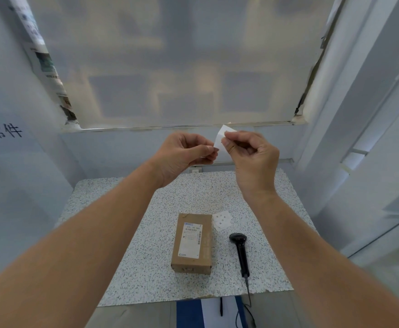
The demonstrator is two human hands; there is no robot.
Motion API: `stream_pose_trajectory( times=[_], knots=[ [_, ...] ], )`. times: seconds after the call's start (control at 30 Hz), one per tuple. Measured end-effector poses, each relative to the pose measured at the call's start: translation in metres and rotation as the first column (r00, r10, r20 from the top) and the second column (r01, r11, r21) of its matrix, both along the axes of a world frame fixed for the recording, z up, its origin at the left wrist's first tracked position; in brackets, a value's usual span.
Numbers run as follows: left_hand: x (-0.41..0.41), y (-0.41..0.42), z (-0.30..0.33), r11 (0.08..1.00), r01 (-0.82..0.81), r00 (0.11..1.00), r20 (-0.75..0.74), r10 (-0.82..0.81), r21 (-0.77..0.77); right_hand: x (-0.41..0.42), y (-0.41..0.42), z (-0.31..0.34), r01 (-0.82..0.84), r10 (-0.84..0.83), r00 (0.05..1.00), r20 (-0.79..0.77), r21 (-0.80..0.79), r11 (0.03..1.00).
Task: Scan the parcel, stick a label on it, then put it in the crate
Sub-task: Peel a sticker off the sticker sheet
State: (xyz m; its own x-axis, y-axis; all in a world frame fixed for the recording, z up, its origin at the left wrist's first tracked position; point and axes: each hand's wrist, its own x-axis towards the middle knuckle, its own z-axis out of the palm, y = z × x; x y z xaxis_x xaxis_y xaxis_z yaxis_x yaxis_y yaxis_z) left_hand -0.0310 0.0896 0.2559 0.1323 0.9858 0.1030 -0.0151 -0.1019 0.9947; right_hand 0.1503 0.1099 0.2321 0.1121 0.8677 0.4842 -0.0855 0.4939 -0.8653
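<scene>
Both hands were raised above the speckled table (127, 256), well clear of it. My right hand (252, 157) pinched a small white label (222, 136) between thumb and forefinger at its near edge; my left hand (182, 155) had its fingertips closed on the lower corner of the same slip, apparently on the backing. Judged step: peeling the label free.

Handling notes. The label looked thin and limp, curling at its top; it would likely fold onto itself or stick to skin, so best held by one bare corner only. The parcel (192, 243) lay flat near the table's middle, a small brown carton with a printed shipping slip on top. It looked rigid and probably light; a grip across its long sides should do. Free brown card beside the printed slip gave room for the label.

Surroundings. A sheet of spare labels (222, 220) lay just beside the parcel's far right corner. The black scanner (239, 252) lay near the parcel's right side, not touching, its cable (249, 297) trailing over the front edge. The left half of the table lay open. Crate not in view.
</scene>
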Motion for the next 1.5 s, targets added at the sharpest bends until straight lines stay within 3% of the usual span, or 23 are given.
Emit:
stream_pose_trajectory(
  times=[0.3, 0.43, 0.57, 0.67, 1.17, 1.3, 1.5],
  knots=[
    [0.012, 0.007, -0.002, 0.999, -0.037, 0.999, -0.019, 0.038, 0.02, 0.011, 0.008, -0.005, -0.013, 0.014, 1.0, 0.017, -0.028, 1.0],
    [0.016, 0.015, -0.004, 0.99, -0.124, 0.985, -0.113, 0.131, 0.069, 0.017, 0.014, -0.011, -0.025, 0.042, 0.982, 0.184, -0.093, 0.995],
    [0.017, 0.022, -0.006, 0.982, -0.154, 0.953, -0.247, 0.177, 0.11, 0.021, 0.017, -0.018, 0.011, -0.013, 0.918, 0.397, 0.008, 1.0],
    [0.02, 0.026, -0.01, 0.983, -0.147, 0.937, -0.302, 0.175, 0.112, 0.022, 0.018, -0.021, 0.023, -0.051, 0.883, 0.466, 0.067, 0.998],
    [0.027, 0.042, -0.02, 0.987, -0.117, 0.92, -0.362, 0.151, 0.113, 0.031, 0.034, -0.027, 0.023, -0.081, 0.875, 0.477, 0.126, 0.992],
    [0.026, 0.045, -0.019, 0.983, -0.093, 0.86, -0.485, 0.161, 0.161, 0.032, 0.038, -0.026, 0.009, -0.075, 0.852, 0.519, 0.128, 0.992],
    [0.023, 0.049, -0.017, 0.985, -0.035, 0.725, -0.674, 0.143, 0.171, 0.034, 0.045, -0.025, -0.065, -0.095, 0.738, 0.669, 0.209, 0.976]
  ],
)
